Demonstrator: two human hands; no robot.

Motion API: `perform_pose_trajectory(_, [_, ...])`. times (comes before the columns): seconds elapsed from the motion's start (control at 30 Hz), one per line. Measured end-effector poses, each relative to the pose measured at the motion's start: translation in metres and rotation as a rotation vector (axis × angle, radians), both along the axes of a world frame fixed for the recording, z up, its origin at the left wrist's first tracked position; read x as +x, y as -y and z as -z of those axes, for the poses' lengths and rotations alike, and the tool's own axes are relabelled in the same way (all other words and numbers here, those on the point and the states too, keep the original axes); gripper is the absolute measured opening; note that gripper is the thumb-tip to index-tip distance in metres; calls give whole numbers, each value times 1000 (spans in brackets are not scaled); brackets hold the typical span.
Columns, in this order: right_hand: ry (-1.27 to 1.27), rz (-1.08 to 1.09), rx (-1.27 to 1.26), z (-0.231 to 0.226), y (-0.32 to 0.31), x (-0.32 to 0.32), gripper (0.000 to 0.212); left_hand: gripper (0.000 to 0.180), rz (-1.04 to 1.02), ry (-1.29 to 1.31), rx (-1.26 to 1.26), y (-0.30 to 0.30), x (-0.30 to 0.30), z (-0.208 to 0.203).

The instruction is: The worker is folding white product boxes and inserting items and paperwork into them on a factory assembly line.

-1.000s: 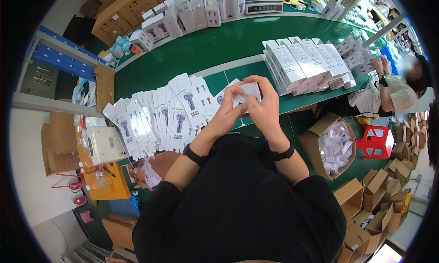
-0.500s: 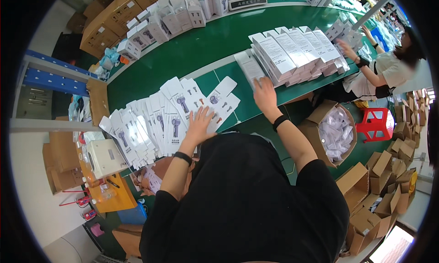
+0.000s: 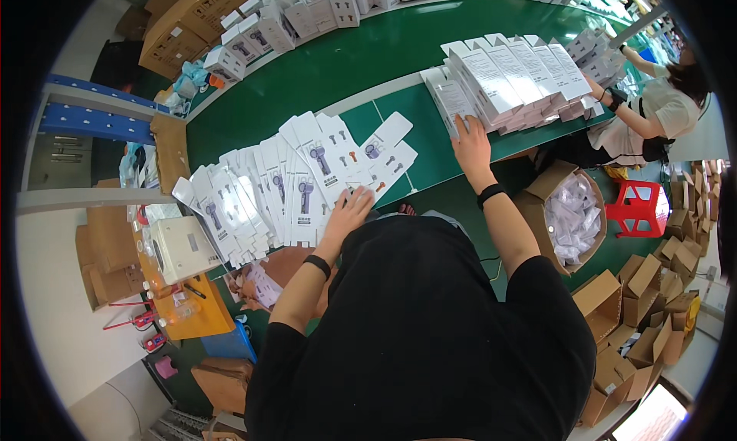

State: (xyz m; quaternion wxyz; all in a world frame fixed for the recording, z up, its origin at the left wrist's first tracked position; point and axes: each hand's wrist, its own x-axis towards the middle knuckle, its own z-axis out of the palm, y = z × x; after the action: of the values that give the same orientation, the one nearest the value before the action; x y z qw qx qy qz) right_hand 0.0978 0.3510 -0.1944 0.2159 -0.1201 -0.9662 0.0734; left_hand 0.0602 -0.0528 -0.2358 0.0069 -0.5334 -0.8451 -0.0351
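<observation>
My left hand (image 3: 348, 214) lies palm down with its fingers apart on the near edge of the flat printed cartons (image 3: 315, 165). These white cartons overlap in a fan and carry pictures of a purple handheld device. Further right, my right hand (image 3: 472, 145) rests its outstretched fingers on the near end of a white box (image 3: 451, 99). That box lies on the green table, up against the left side of a layered stack of folded white boxes (image 3: 514, 76).
A co-worker (image 3: 652, 115) reaches toward the stack's right side. Upright white boxes (image 3: 295, 15) line the far edge. Beside my right arm stand an open carton of clear plastic packs (image 3: 572, 222) and a red stool (image 3: 639, 209). A cream-coloured machine (image 3: 183, 247) sits at left.
My left hand has slid toward the near edge of the flat cartons. My right hand stays at the white box, which sits slightly closer to the stack. The view has shifted a little.
</observation>
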Motion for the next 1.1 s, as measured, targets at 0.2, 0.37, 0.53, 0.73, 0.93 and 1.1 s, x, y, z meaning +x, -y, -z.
perform_pose_trajectory(0.2, [11,-40,-103,-17,23,3,68,44,163,101,311,-8,4,-19])
perform_pose_trajectory(0.37, [-92,-371,-246,-101,72,30,77,28,-207,433,727,-55,2,-157])
perform_pose_trajectory(0.53, [48,-669,-172,-175,128,23,112,26,-594,1159,1025,-59,-26,-232])
perform_pose_trajectory(0.73, [37,-608,-343,-169,141,13,122,29,-582,1533,1156,-63,-28,-247])
perform_pose_trajectory(0.93, [-139,-565,-274,-182,136,9,124,50,-423,1573,688,-32,-32,-241])
perform_pose_trajectory(1.1, [-304,-736,-154,-164,125,2,118,62,-686,1324,109,-46,-57,-252])
